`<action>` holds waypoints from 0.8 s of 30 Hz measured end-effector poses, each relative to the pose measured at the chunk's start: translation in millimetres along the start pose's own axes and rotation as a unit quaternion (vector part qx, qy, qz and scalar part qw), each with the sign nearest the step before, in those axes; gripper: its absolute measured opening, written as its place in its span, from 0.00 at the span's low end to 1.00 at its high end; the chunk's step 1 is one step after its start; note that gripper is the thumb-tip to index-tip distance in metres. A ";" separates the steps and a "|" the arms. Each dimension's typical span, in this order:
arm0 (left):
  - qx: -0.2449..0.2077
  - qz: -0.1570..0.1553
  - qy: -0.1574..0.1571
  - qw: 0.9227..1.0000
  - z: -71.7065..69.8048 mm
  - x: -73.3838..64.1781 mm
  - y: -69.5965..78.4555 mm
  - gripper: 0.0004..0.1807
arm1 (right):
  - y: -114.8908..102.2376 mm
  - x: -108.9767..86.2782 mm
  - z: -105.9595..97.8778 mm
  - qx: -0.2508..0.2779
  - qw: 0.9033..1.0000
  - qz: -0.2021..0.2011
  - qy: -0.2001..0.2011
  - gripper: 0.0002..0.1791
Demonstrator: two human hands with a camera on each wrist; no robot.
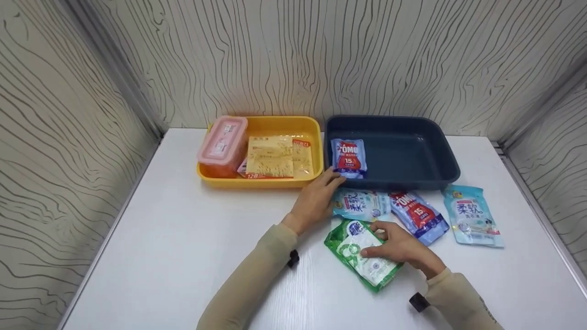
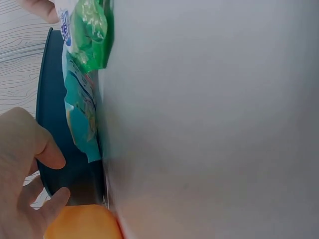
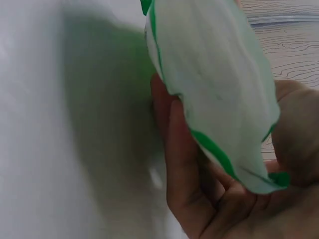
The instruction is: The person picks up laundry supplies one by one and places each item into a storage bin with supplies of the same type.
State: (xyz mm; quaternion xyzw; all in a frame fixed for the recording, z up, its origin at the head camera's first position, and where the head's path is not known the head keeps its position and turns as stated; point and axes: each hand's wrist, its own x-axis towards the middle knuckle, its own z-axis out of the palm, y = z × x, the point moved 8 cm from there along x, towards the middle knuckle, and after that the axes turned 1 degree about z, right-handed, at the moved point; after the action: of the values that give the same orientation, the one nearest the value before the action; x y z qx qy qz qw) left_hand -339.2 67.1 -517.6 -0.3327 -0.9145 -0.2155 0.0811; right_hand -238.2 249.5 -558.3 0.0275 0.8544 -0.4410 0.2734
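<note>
My right hand (image 1: 401,245) grips a green and white pouch (image 1: 351,252) by its right side. Thumb on top, fingers beneath, it holds the pouch (image 3: 214,89) tilted over the white table in the right wrist view. At the front left corner of the navy tray (image 1: 408,185), my left hand (image 1: 316,197) reaches beside a blue and red OMO pouch (image 1: 349,158) in that tray. In the left wrist view the left hand (image 2: 22,159) has its fingers apart with nothing between them. A light blue pouch (image 1: 360,205) lies just right of it.
Another OMO pouch (image 1: 419,215) and a second light blue pouch (image 1: 472,215) lie on the table (image 1: 160,256) in front of the navy tray. To the left, a yellow tray (image 1: 275,183) contains a pink-lidded box (image 1: 224,140) and yellow packets (image 1: 270,156). Patterned walls (image 1: 275,59) enclose the table.
</note>
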 end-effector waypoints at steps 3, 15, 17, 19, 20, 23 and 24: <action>0.004 -0.001 -0.003 1.000 0.1 -0.7 0.0 0.32 | 0.1 0.4 5.6 0.044 0.998 -0.013 -0.040 0.36; 0.017 0.003 -0.008 1.000 0.4 -0.5 0.2 0.35 | -8.5 -4.5 17.4 0.075 0.987 -0.070 -0.127 0.35; 0.017 0.004 -0.009 1.000 0.5 -0.8 0.5 0.35 | -8.8 -5.0 16.8 0.082 0.985 -0.080 -0.128 0.39; 0.017 0.005 -0.008 1.000 0.5 -0.9 0.5 0.36 | -10.2 -4.8 16.4 0.098 0.982 -0.094 -0.135 0.41; 0.017 0.005 -0.007 1.000 0.4 -0.9 0.4 0.36 | -11.3 -4.8 16.2 0.108 0.979 -0.104 -0.140 0.42; 0.016 0.004 -0.004 1.000 0.1 -0.8 -0.2 0.37 | -15.2 -5.2 15.1 0.141 0.968 -0.129 -0.160 0.42; 0.015 0.004 -0.003 1.000 0.1 -0.6 -0.3 0.37 | -16.2 -5.4 14.1 0.150 0.966 -0.134 -0.164 0.42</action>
State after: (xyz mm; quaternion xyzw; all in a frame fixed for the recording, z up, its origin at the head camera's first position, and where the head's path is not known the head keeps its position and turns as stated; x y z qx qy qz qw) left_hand -338.9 66.6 -517.9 -0.3358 -0.9165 -0.2007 0.0837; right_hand -232.1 229.8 -550.3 -0.1189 0.7181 -0.5949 0.3410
